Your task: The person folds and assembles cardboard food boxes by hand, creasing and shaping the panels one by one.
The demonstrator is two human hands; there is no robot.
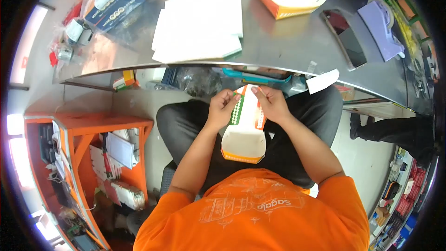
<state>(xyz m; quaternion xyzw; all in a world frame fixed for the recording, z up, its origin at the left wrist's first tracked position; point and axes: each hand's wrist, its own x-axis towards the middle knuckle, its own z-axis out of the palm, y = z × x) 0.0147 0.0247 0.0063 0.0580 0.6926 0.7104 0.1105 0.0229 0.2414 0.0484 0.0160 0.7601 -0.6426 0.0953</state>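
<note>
A partly folded paper food box [244, 146] is held over my lap, in front of the table edge. Its near end stands up as a white-lined tray with an orange outer wall, while the far end has green and orange patterned side flaps. My left hand [223, 108] pinches the left flap, thumb on top. Opposite it, my right hand [273, 106] grips the right flap near the far corner, with its thumb pressed on the card. The fingers under the box are hidden. Beyond my hands, a stack of flat white box blanks [200, 23] lies on the metal table [274, 42].
A folded orange paper tray [285, 2], a phone [344, 38] and a purple tape dispenser [381, 28] are on the table's right. A white paper slip [323, 82] overhangs its edge. A blue box [116, 7] sits left. An orange shelf [88, 123] stands beside me; another person's leg [395, 132] shows right.
</note>
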